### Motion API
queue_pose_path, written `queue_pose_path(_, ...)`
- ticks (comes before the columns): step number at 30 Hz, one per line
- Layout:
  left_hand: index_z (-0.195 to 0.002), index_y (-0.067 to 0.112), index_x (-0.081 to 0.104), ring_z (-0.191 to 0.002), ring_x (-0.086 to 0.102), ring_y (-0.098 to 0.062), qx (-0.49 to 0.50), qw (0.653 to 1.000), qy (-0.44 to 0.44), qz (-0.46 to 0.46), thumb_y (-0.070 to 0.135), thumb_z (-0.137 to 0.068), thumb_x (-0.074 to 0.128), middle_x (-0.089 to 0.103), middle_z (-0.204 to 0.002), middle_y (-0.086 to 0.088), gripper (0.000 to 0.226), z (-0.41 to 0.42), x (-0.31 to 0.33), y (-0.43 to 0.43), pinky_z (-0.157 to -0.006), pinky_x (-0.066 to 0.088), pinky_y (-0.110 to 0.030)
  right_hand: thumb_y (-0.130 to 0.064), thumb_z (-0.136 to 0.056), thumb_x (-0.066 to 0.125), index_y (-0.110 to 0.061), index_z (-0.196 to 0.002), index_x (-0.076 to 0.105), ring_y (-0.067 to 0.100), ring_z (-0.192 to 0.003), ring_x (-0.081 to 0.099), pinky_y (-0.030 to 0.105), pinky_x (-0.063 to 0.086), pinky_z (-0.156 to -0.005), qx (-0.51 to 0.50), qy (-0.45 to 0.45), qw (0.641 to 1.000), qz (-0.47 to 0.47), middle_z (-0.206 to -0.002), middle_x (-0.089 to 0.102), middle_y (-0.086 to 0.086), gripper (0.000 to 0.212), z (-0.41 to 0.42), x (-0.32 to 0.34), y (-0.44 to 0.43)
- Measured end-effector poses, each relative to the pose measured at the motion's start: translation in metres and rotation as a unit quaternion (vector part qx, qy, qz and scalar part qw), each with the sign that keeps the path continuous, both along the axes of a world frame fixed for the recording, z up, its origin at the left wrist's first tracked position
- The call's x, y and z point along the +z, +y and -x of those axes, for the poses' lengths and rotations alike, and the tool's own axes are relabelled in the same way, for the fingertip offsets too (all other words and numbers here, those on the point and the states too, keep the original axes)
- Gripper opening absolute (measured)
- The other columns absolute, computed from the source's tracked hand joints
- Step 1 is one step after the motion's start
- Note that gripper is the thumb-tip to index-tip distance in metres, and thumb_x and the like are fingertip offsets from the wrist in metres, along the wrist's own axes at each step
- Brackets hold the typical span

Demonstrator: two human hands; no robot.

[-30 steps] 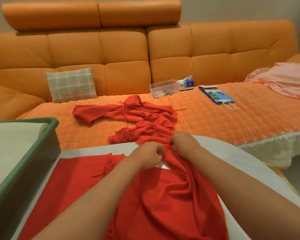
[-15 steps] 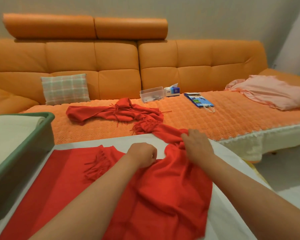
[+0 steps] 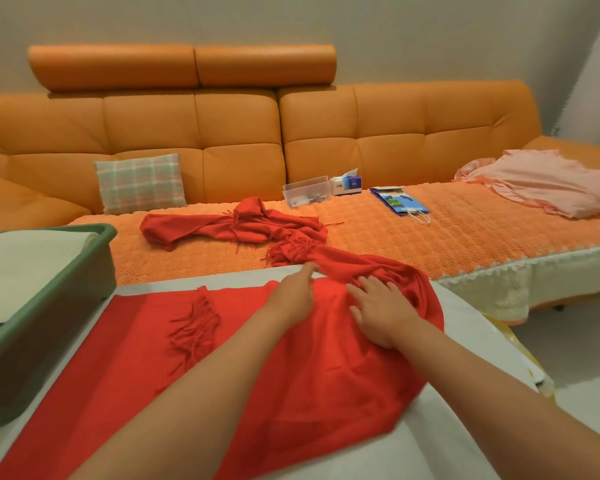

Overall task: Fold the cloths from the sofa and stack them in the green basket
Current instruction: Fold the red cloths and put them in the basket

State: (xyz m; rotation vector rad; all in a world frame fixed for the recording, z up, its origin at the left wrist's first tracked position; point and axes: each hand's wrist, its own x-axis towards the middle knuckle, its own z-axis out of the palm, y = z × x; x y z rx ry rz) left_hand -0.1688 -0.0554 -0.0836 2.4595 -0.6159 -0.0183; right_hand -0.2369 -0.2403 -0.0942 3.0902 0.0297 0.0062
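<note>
A long red fringed scarf (image 3: 312, 368) lies partly spread on the white table (image 3: 471, 323), its far end trailing back onto the orange sofa (image 3: 430, 233) in a crumpled heap. My left hand (image 3: 293, 294) rests flat on the scarf near the table's far edge, fingers stretched forward. My right hand (image 3: 381, 310) lies palm down on the cloth beside it, fingers spread, next to a bunched ridge of fabric. The green basket (image 3: 59, 299) stands at the left with a pale folded cloth (image 3: 25, 265) inside. A pink cloth (image 3: 548, 188) lies on the sofa's right end.
On the sofa seat sit a plaid cushion (image 3: 141, 183), a clear plastic box (image 3: 305, 190), a tissue box (image 3: 347, 183) and a blue paper bag (image 3: 400, 202). Pale floor (image 3: 582, 348) shows to the right of the table.
Both hands have let go of the bunched scarf and now lie flat on it, moved toward the table's far edge. The camera has tilted up and back.
</note>
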Motion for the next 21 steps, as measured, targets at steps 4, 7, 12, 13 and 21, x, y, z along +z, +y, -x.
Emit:
queue_pose_path(4, -0.124, 0.024, 0.058, -0.127, 0.047, -0.022, -0.013, 0.981, -0.143, -0.133, 0.021, -0.097, 0.048, 0.053, -0.136, 0.001, 0.03, 0.024, -0.019, 0.023, -0.1, 0.038, -0.038, -0.058, -0.1, 0.029, -0.036, -0.158, 0.012, 0.022, -0.154, 0.002, 0.054, 0.006, -0.121, 0.024, 0.068, 0.995, -0.065, -0.167, 0.004, 0.006, 0.064, -0.002, -0.009, 0.033)
queue_pose_path(7, -0.133, 0.028, 0.055, -0.139, 0.033, -0.019, -0.006, 0.975, -0.128, -0.182, 0.042, -0.1, 0.041, 0.04, -0.151, 0.002, 0.038, 0.045, -0.028, 0.038, -0.109, 0.029, -0.038, -0.069, -0.096, 0.021, -0.039, -0.158, 0.001, 0.022, -0.154, -0.003, 0.058, 0.003, -0.119, -0.03, 0.098, 0.993, -0.053, -0.167, -0.005, 0.004, 0.072, 0.005, -0.021, 0.024)
queue_pose_path(12, -0.158, 0.031, 0.013, -0.153, 0.0, -0.019, -0.021, 0.973, -0.007, -0.231, 0.056, -0.102, 0.028, 0.003, -0.166, 0.002, 0.063, 0.07, -0.031, 0.045, -0.122, 0.002, -0.048, -0.058, -0.099, 0.03, -0.026, -0.159, 0.014, 0.027, -0.153, 0.01, 0.053, 0.013, -0.12, 0.001, -0.001, 0.999, -0.04, -0.166, 0.012, 0.011, 0.07, 0.033, -0.012, 0.011)
queue_pose_path(13, -0.157, 0.031, 0.017, -0.152, 0.004, -0.02, -0.013, 0.978, -0.033, -0.206, 0.054, -0.102, 0.03, 0.008, -0.166, 0.001, 0.061, 0.076, -0.03, 0.044, -0.122, 0.006, -0.046, -0.054, -0.096, 0.034, -0.023, -0.154, 0.031, 0.029, -0.148, 0.026, 0.051, 0.024, -0.116, 0.037, -0.06, 0.996, -0.061, -0.159, 0.029, 0.013, 0.066, 0.043, -0.008, 0.013)
queue_pose_path(21, -0.092, 0.027, 0.057, -0.076, 0.047, -0.005, -0.115, 0.983, -0.143, -0.013, 0.049, -0.084, 0.063, 0.058, -0.087, 0.011, 0.025, 0.164, -0.007, 0.039, -0.069, 0.042, -0.03, -0.038, -0.068, 0.058, -0.029, -0.077, 0.052, 0.01, -0.072, 0.043, 0.027, 0.034, -0.062, 0.211, -0.142, 0.95, -0.179, -0.077, 0.044, -0.012, 0.015, 0.143, -0.006, 0.015)
